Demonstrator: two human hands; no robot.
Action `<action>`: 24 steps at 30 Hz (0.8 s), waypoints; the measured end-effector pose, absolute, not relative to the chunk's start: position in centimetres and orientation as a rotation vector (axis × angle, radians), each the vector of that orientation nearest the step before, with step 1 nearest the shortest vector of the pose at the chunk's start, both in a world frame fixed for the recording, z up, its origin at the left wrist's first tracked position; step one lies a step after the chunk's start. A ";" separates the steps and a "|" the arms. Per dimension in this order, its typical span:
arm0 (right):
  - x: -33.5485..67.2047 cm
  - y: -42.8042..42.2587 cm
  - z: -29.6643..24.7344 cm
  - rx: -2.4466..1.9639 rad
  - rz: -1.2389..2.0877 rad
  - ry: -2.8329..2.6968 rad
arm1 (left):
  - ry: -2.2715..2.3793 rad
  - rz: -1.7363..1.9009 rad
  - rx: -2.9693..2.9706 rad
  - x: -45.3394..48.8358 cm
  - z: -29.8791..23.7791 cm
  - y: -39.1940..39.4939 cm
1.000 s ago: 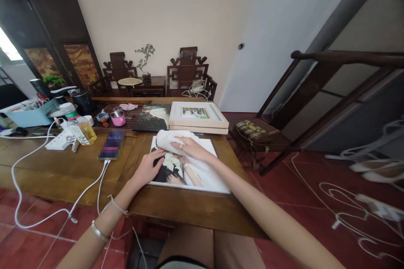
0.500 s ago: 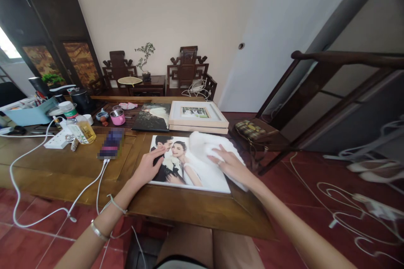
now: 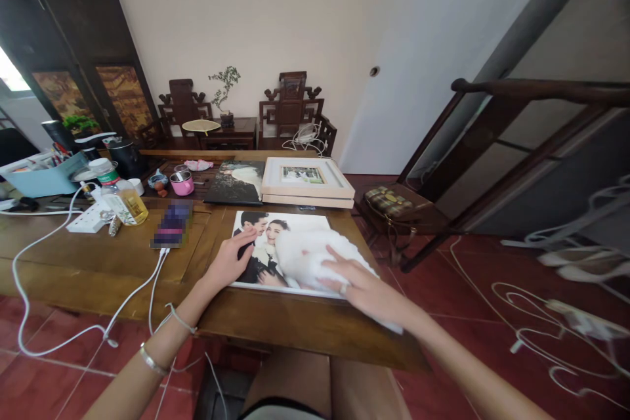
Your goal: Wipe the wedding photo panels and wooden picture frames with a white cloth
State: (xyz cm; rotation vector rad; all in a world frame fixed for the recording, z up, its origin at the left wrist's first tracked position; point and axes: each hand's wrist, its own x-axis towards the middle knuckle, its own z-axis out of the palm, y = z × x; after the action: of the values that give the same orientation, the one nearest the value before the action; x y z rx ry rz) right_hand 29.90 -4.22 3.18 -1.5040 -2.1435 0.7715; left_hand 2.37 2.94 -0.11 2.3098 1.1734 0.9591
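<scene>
A large glossy photo print point(image 3: 260, 236) of a couple lies flat at the near edge of the wooden table point(image 3: 98, 262). My left hand point(image 3: 231, 262) rests on its left side, fingers spread flat, pinning it down. My right hand point(image 3: 357, 285) presses a white cloth point(image 3: 310, 256) onto the print's lower right part, fingers stretched over the cloth. The cloth hangs past the print's right edge.
Behind the print sit a dark photo panel point(image 3: 239, 182) and stacked pale frames point(image 3: 306, 180). To the left are a phone point(image 3: 172, 226) on a white cable point(image 3: 152, 289), an oil bottle point(image 3: 123, 203), a power strip point(image 3: 88, 218) and a pink cup point(image 3: 182, 182). A wooden chair point(image 3: 403, 203) stands right.
My right hand has swept the cloth from the print's top left, across to the right, then down toward the near right corner. My left hand has stayed in place.
</scene>
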 end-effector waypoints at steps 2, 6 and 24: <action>30.3 -1.0 2.7 -1.516 0.792 -2.130 | 1.168 0.965 2.313 2.4 -0.1 2.9; 30.5 4.3 2.4 -1.505 0.707 -2.055 | 1.170 0.970 2.320 2.3 -0.2 3.0; 28.8 -9.1 4.4 -1.342 0.942 -2.404 | 1.195 0.971 2.299 2.4 -0.2 3.0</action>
State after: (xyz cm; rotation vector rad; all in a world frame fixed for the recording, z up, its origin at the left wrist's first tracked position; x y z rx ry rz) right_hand 28.81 -9.12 4.36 -1.3422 -2.4039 0.9416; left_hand 2.37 2.98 -0.24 2.2988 1.1946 0.9712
